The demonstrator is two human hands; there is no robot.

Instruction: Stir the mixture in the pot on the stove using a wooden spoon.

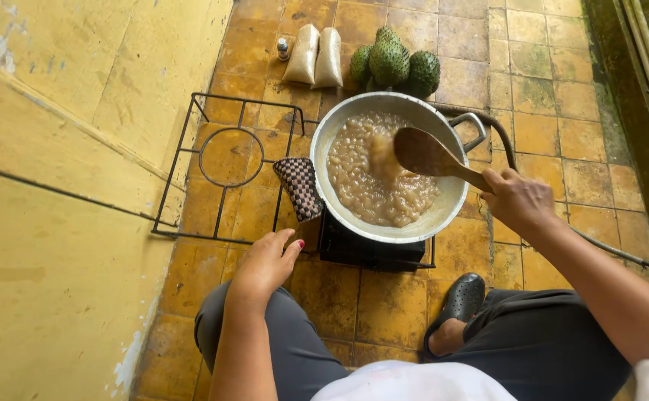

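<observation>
While right hand [519,199] grips 1 wooden spoon [432,157] over 1 pan [339,126]; left hand [266,261] rests loose, empty.

Pan [443,215]: silver-grey; contents [373,178] pale brown, lumpy. Spoon [432,157]: brown wood. Pot holder [299,188]: dark/white checked weave. Stove frame [191,141]: black. Fruits [395,63]: green, spiky. Two bags [315,56]: off-white. Floor tiles [540,89]: ochre, stained. Shoe [462,297]: black.

Bare tiles [339,297] near; pan [443,215] and stove frame [191,156] block beyond.
</observation>
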